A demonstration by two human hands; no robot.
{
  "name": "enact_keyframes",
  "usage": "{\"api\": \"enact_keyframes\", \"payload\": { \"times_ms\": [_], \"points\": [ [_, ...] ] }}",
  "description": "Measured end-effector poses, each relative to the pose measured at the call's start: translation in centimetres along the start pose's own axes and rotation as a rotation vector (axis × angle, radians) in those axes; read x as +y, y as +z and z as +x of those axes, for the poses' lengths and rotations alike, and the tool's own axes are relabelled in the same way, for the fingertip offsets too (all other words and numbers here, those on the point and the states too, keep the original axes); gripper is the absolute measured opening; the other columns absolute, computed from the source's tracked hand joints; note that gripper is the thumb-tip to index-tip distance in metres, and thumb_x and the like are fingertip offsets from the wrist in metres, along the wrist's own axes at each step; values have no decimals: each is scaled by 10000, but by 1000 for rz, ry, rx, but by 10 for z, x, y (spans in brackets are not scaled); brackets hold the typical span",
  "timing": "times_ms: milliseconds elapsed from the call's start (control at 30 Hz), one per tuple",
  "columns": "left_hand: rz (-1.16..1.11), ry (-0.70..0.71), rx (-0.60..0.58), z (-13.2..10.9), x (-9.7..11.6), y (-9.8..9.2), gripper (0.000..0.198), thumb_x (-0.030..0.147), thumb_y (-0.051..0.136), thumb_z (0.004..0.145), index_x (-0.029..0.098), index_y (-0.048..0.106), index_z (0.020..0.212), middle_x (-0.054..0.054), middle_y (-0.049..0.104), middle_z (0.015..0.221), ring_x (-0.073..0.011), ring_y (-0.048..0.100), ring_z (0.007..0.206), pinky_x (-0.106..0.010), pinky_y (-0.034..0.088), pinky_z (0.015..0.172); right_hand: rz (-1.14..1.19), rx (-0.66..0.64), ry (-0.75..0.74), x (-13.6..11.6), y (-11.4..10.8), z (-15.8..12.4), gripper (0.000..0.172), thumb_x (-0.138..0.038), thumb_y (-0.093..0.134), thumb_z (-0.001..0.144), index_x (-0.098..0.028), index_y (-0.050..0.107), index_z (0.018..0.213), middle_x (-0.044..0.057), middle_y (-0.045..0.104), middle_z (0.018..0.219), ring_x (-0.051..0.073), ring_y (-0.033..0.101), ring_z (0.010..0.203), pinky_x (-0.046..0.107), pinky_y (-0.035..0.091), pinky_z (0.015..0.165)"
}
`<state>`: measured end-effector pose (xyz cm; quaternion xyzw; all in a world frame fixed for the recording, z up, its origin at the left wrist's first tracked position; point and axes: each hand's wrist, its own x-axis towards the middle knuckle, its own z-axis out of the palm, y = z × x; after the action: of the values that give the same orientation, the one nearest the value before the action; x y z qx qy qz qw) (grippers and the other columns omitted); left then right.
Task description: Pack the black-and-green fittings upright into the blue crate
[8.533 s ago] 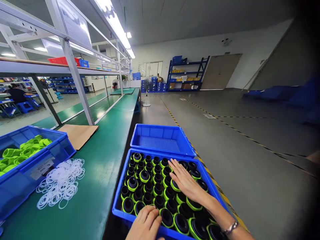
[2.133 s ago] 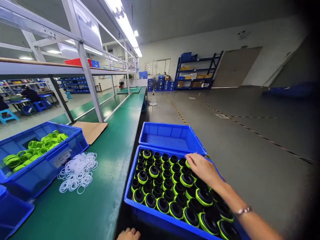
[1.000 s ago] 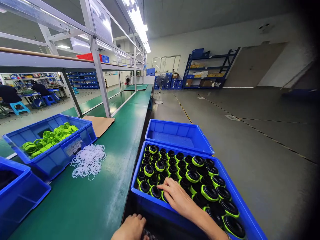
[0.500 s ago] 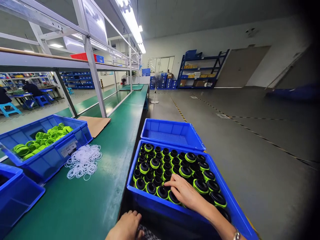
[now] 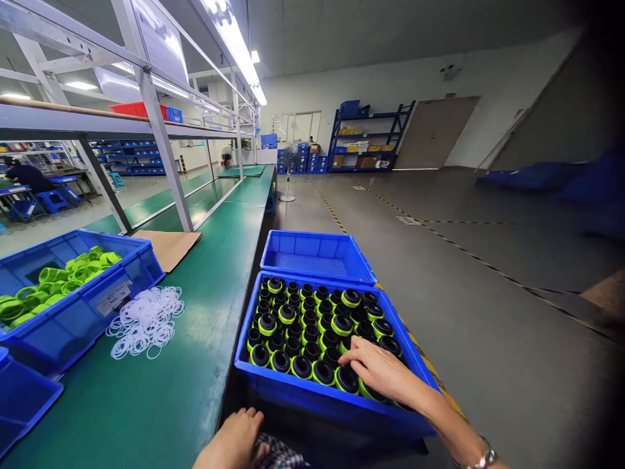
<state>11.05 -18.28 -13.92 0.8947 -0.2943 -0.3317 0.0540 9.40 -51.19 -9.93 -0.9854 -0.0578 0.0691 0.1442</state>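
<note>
Vs half a second ago: right hand (image 5: 383, 372) has slid right along the near rows of the parts bin (image 5: 254, 332); before it lay nearer the middle of the front row. It lies palm down, fingers loosely spread, on the black-and-green caps (image 5: 312, 326) at the near right corner, gripping none that I can see. Left hand (image 5: 234, 443) is unchanged: below the bin's front wall, resting on checked cloth, fingers curled; can't tell if it grips the cloth.

Caps fill the bin in packed rows, too many to count exactly; several dozen. The bin sits right of the bench (image 5: 205, 286), off its edge.

Bench: long, green top, steel frame and shelf above with strip lights. Room: grey factory floor with yellow-black tape lines, blue racking at the far wall, one pedestal fan (image 5: 288, 163).

Counts: two blue bins in front (one full, one empty bin (image 5: 317, 257) behind it), one green-ring bin (image 5: 83, 312) on the bench, a fourth bin's corner at far left. One pile of white O-rings (image 5: 146, 319), one cardboard sheet (image 5: 166, 247). One person (image 5: 24, 176) sits far left.
</note>
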Motion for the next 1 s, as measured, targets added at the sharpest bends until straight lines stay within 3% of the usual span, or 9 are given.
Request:
{"api": "enact_keyframes", "payload": {
  "times_ms": [167, 267, 500, 700, 900, 1000],
  "points": [
    [8, 10, 37, 3, -5, 6, 469, 326, 494, 902, 104, 583, 1306, -170, 603, 1340, -352, 571, 1241, -494, 470, 1087, -64, -73, 25, 10, -6, -18, 495, -104, 337, 910, -223, 728, 1190, 109, 608, 990, 262, 644, 974, 393, 504, 862],
    [3, 9, 62, 4, -9, 11, 481, 329, 482, 905, 106, 577, 1321, -169, 594, 1364, -340, 560, 1264, -473, 455, 1106, -54, -36, 69, 19, -10, -29, 477, -127, 344, 918, -230, 742, 1160, 108, 627, 990, 270, 652, 963, 395, 511, 859],
    [25, 12, 59, 5, -12, 16, 503, 316, 473, 922, 96, 542, 1369, -175, 568, 1401, -319, 554, 1281, -440, 440, 1124, 28, -95, 155, 39, -19, -55, 483, -143, 345, 928, -264, 715, 1214, 102, 664, 1097, 259, 631, 1091, 420, 478, 979],
    [30, -3, 53, 5, -12, 15, 515, 326, 472, 937, 110, 520, 1402, -173, 535, 1444, -294, 531, 1322, -396, 415, 1151, -46, -124, 292, 53, -33, -76, 470, -122, 373, 881, -298, 782, 1030, 78, 722, 1094, 296, 655, 1085, 453, 496, 943],
    [45, -27, 29, 3, -5, 8, 516, 305, 484, 926, 103, 524, 1399, -168, 540, 1440, -297, 535, 1314, -389, 431, 1134, -41, -121, 318, 62, -32, -74, 468, -139, 353, 909, -275, 758, 1102, 65, 714, 1185, 290, 634, 1152, 471, 493, 981],
    [47, -34, 16, 4, -4, 6, 513, 296, 495, 915, 101, 529, 1389, -161, 561, 1412, -302, 544, 1297, -398, 438, 1126, -42, -48, 316, 62, -31, -64, 483, -180, 297, 958, -227, 694, 1228, 81, 671, 1275, 284, 603, 1204, 480, 471, 1023]
  ]
}}
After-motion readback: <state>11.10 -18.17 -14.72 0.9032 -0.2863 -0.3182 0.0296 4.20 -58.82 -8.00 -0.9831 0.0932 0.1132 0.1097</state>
